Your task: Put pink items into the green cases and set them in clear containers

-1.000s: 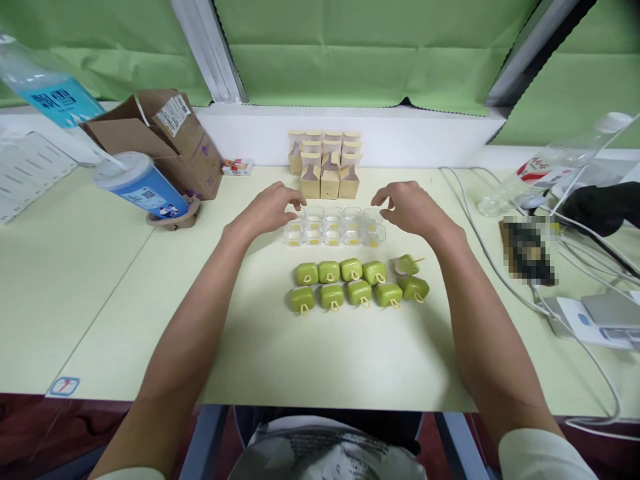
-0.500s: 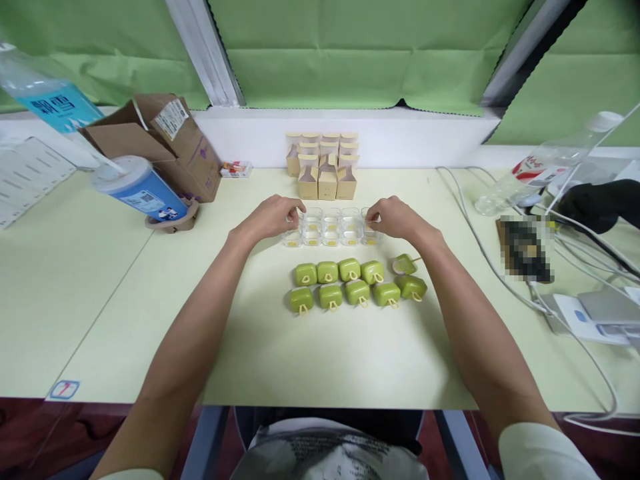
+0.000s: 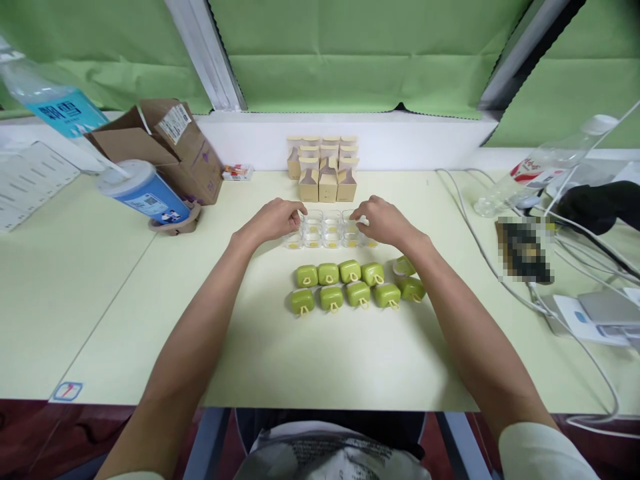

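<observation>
Two rows of small clear plastic containers (image 3: 331, 227) stand close together on the table, each with a yellow spot at its base. At their left end, my left hand (image 3: 277, 219) has its fingers curled at the rim of a back container. My right hand (image 3: 384, 221) is over the right end, thumb and index finger apart above the back row; it partly hides the containers there. Whether its fingertips touch them, I cannot tell. In front lie two rows of green rounded cases (image 3: 358, 293) with pale yellow loops. My right forearm partly covers the rightmost ones.
Behind the containers stand several small open cardboard boxes (image 3: 327, 183). At left are a larger cardboard box (image 3: 200, 163), a blue cup (image 3: 155, 197) and a tilted bottle (image 3: 70, 113). A clear bottle (image 3: 540, 167) and white cables (image 3: 465, 213) lie at right.
My right hand has shifted left along the containers, from the end column towards the one beside it, and its fingers have spread. My left hand stays nearly where it was.
</observation>
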`<act>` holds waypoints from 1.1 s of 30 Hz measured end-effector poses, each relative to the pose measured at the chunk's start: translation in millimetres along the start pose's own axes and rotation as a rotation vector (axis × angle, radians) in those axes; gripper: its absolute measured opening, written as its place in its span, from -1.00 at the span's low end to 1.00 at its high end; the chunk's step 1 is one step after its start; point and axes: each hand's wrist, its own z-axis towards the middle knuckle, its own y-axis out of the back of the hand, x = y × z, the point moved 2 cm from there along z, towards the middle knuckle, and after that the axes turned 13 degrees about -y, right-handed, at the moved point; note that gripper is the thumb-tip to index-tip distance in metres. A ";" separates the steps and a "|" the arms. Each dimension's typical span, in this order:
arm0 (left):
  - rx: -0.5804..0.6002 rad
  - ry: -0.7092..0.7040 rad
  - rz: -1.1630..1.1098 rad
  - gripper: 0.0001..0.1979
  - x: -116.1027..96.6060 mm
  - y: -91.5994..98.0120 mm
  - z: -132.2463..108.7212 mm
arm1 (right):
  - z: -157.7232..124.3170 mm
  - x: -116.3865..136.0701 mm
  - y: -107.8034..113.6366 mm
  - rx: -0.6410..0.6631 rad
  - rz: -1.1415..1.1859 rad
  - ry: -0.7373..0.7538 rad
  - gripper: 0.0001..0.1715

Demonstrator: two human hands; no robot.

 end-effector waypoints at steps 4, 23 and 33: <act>0.000 0.006 -0.006 -0.60 -2.8 0.4 0.5 | 2.4 2.5 -4.2 0.019 -0.032 -0.018 -0.56; 0.000 -0.023 -0.006 -0.61 -3.0 -2.6 1.2 | 6.8 9.7 -14.9 0.039 0.029 0.008 -0.69; -0.026 -0.013 -0.051 -0.61 -0.4 1.2 -1.7 | -6.2 -27.4 26.4 0.027 0.046 -0.131 -0.58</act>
